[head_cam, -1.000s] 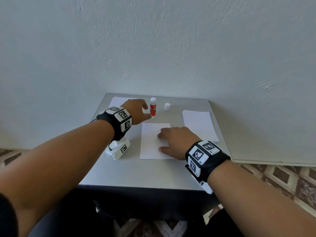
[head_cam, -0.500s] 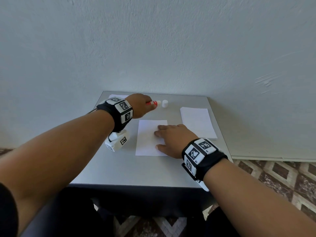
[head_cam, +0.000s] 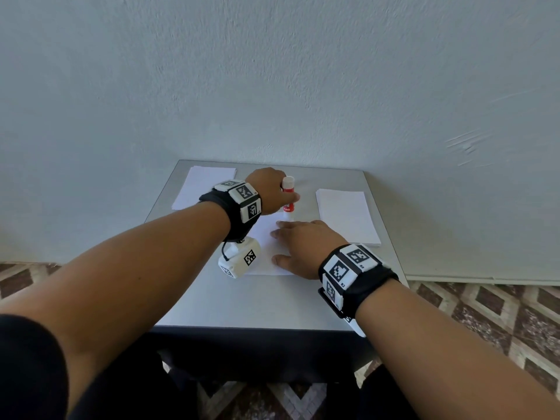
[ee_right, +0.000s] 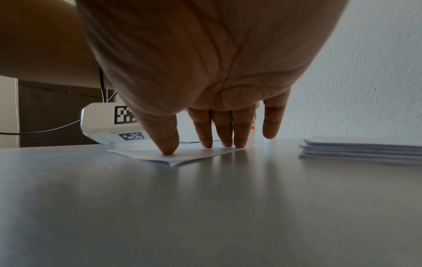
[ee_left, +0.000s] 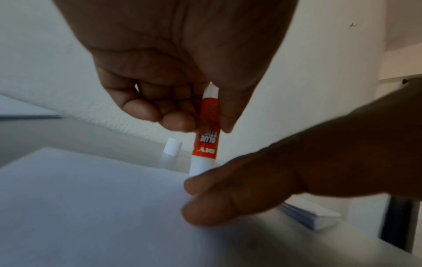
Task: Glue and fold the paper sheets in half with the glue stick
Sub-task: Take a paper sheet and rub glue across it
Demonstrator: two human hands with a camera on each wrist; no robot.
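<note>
My left hand [head_cam: 272, 189] grips the red and white glue stick [head_cam: 288, 197] upright, pinched between thumb and fingers [ee_left: 180, 122]. The stick's [ee_left: 205, 148] lower white end sits at the far edge of the white paper sheet [head_cam: 263, 259]; the right fingers hide whether it touches the paper. My right hand [head_cam: 303, 247] lies flat on the sheet [ee_right: 182, 157], its fingertips [ee_right: 238, 142] and thumb pressing the paper onto the grey table [head_cam: 272, 301]. The glue stick's white cap [ee_left: 172, 148] stands on the table just beyond the sheet.
A stack of folded sheets [head_cam: 345, 216] lies at the right of the table, close to my right hand. Another pile of flat paper [head_cam: 203, 186] lies at the far left corner. The wall rises right behind the table. Patterned floor shows beyond the table's edges.
My left hand took the standing glue stick, lifted and tilted it, then brought it back toward me, upright at the sheet's far edge. The right hand stayed pressed on the sheet.
</note>
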